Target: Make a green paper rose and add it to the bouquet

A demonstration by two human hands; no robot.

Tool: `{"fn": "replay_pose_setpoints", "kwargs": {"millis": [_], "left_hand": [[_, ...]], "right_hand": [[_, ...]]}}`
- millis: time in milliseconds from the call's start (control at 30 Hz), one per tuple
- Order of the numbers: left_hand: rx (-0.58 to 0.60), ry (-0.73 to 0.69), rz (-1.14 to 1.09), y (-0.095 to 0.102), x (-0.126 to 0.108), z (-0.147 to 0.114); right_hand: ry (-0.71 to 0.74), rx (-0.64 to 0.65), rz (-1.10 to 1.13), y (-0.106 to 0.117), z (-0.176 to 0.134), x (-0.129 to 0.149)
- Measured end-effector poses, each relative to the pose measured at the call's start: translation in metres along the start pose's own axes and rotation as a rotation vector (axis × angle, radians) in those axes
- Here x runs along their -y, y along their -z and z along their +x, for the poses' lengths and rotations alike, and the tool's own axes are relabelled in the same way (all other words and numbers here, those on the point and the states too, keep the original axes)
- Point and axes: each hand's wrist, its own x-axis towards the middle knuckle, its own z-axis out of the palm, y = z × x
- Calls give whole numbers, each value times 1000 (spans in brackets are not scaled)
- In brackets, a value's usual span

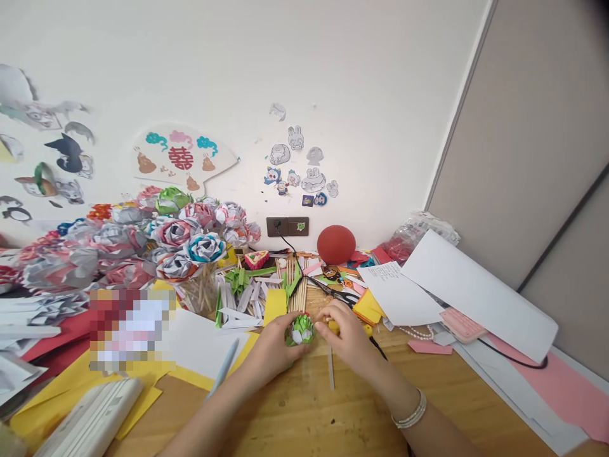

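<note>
A small green and white folded-paper flower (302, 330) sits in my left hand (272, 348), whose fingers and thumb curl round its left side and underside. My right hand (349, 333) is close against the flower's right edge, thumb and fingertips bent inward in a pinch. What lies between those fingertips is too small to make out. A yellow tool (367, 330), mostly hidden, shows behind my right hand with a black cord. Below that hand a narrow grey strip (332, 371) lies on the wooden table (285, 419).
Many paper flowers (176, 231) crowd the back left. Folded paper strips (245, 295), wooden sticks (298, 295) and black scissors (342, 295) lie ahead, near a red balloon (336, 245). White sheets (476, 298) spread right; a blue pen (224, 365) and white case (90, 419) are left.
</note>
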Motion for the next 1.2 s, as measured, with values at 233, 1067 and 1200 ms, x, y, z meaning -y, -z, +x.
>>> {"fn": "replay_pose_setpoints", "kwargs": {"millis": [233, 1067, 1200], "left_hand": [[-56, -29, -14, -1, -1, 0], [-63, 84, -373, 0, -5, 4], [24, 171, -676, 4, -6, 2]], "right_hand": [[43, -4, -96, 0, 0, -2], [18, 19, -173, -5, -2, -2], [-7, -23, -182, -1, 1, -3]]}}
